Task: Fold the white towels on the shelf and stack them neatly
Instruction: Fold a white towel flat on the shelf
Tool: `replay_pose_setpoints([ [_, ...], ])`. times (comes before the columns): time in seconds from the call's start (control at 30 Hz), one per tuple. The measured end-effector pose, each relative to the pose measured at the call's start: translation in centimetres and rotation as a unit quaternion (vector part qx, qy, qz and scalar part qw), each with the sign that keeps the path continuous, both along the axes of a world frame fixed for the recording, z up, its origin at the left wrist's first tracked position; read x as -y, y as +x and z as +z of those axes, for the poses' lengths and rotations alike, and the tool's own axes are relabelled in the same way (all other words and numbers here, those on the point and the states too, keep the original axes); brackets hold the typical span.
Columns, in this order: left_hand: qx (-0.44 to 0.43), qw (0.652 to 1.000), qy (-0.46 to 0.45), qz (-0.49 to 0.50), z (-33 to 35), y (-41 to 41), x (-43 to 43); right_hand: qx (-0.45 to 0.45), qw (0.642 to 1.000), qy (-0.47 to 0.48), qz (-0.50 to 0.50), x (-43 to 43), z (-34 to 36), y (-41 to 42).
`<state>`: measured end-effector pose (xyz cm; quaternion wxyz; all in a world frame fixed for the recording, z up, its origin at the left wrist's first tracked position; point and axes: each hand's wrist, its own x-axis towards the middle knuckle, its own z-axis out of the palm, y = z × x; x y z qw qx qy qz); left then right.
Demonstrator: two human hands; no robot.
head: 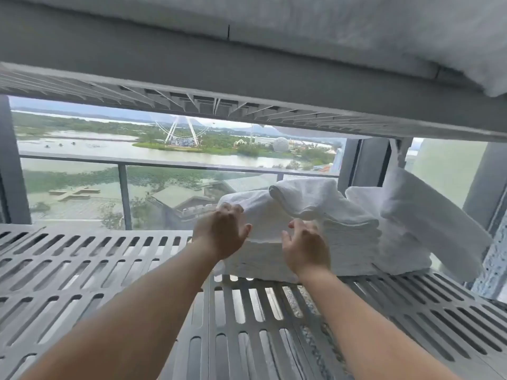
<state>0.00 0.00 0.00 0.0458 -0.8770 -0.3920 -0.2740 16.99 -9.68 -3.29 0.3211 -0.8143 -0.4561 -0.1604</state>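
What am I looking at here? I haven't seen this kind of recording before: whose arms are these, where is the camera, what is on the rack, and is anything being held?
There is no machine here. These are a person's two bare arms, filmed by one wide-angle camera worn on the head, looking forward and down. The left hand lies with fairly straight fingers on a rumpled white terry towel that tops a stack of folded white towels. The right hand is open at the front of that stack. Neither hand grips anything. More loose white towels are heaped to the right. Everything rests on a grey slotted plastic shelf, beneath a grey upper shelf. Behind is a window with a river view.
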Motion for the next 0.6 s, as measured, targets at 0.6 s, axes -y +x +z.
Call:
replay_pose_setpoints([
  [0.6, 0.051, 0.990, 0.068, 0.113, 1.7, 1.3, -0.8, -0.049, 0.969, 0.166, 0.176, -2.6, 2.0, 1.0],
])
